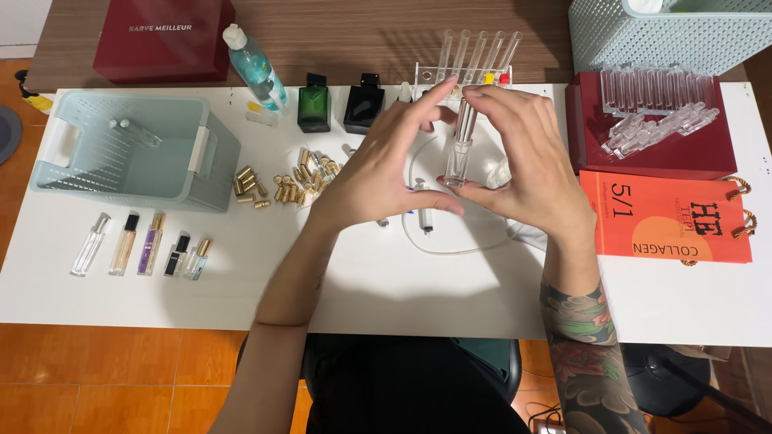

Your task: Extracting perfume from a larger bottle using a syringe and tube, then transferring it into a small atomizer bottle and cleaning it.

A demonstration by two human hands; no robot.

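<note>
clear glass vial [457, 163] is sitting pinched upright in my right hand [527, 161], my left hand [386, 165] steadying it with loose fingers; finished bottles [145, 245] are lying far left of it.

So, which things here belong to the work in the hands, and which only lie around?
In use:
- left hand and right hand, both at the small clear vial
- thin clear tube standing in the vial

Lying about:
- syringe with hose
- gold caps
- green bottle and black bottle
- mint basket
- row of small spray bottles
- orange bag
</note>
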